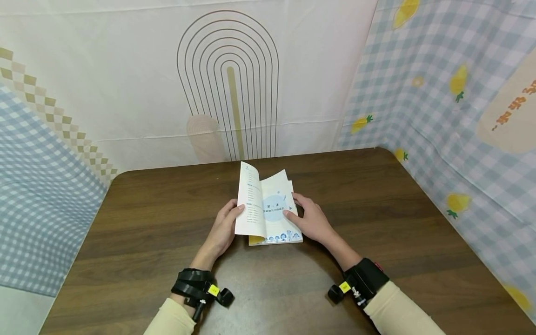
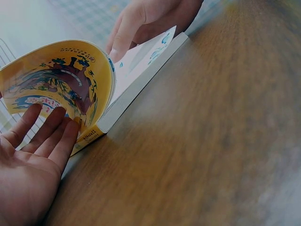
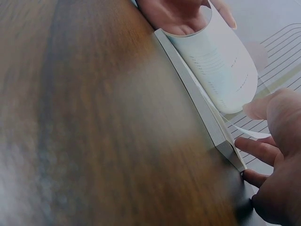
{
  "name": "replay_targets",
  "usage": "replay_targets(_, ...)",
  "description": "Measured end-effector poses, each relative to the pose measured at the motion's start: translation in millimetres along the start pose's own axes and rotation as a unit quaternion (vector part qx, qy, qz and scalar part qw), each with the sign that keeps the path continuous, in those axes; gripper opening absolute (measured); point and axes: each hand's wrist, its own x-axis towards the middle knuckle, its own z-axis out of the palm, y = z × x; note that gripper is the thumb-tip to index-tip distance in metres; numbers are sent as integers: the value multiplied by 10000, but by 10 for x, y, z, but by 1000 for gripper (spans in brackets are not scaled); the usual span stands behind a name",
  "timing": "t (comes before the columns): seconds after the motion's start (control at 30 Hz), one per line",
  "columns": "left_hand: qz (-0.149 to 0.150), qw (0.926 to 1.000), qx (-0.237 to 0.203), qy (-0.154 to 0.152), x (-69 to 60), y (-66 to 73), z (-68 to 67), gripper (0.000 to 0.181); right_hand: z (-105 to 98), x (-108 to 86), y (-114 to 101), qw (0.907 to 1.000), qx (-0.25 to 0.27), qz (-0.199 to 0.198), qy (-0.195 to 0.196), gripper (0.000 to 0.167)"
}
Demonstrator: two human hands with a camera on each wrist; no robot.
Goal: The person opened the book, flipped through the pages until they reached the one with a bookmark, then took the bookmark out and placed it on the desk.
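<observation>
An open paperback book [image 1: 276,223] lies on the brown table, with white pages, blue print and a yellow cover. My left hand [image 1: 222,229] grips its left side, thumb on the raised page and fingers behind. In the left wrist view those fingers support the outside of the curled yellow cover [image 2: 59,84], which carries colourful drawings. At the book's right edge is my right hand [image 1: 313,221], its thumb over the right-hand page and its other fingers at the side. The right wrist view shows these fingers [image 3: 258,149] against the book's edge.
The wood-grain table [image 1: 159,218] stretches around the book on all sides. A white cloth with arch lines [image 1: 310,83] hangs behind it, and checked blue cloths hang left and right. Each wrist wears a black strap [image 1: 370,279] with a small camera.
</observation>
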Motion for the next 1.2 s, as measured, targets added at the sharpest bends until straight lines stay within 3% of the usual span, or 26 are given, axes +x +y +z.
replay_targets(1.2, 33, 10000, 61, -25, -5, 3, 1, 43, 14, 3, 30, 10000, -85, -30, 6, 63)
